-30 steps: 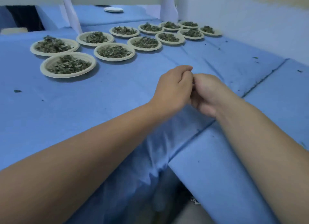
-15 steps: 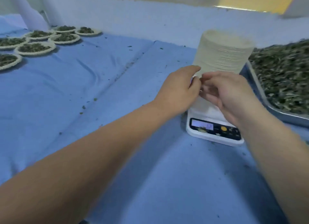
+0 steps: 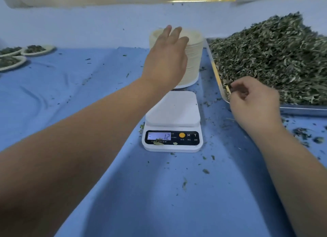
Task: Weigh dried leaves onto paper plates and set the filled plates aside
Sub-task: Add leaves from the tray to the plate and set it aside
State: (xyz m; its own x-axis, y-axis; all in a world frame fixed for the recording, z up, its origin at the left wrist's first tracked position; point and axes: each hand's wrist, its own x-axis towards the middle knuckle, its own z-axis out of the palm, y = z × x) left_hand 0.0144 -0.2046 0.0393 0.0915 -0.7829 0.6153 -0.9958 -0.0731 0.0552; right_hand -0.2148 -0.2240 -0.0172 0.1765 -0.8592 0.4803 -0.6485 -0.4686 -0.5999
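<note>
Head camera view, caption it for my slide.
Weighing station: left hand reaches onto the stack of paper plates behind the scale, right hand curled at the edge of the dried leaves.

leaf tray (image 3: 300, 109) cut by right edge, filled plates (image 3: 19, 62) cropped at left, plate stack (image 3: 194, 59) partly behind left hand (image 3: 166, 59)

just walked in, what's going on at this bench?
A person is portioning by weight. The left hand is stretched with straight fingers over the stack of paper plates behind the scale, likely for a fresh plate. The right hand has fingers curled in the dried leaves at the tray corner; whether it grips any is unclear. The scale is bare, reading minus 12. Filled plates sit far left.
</note>
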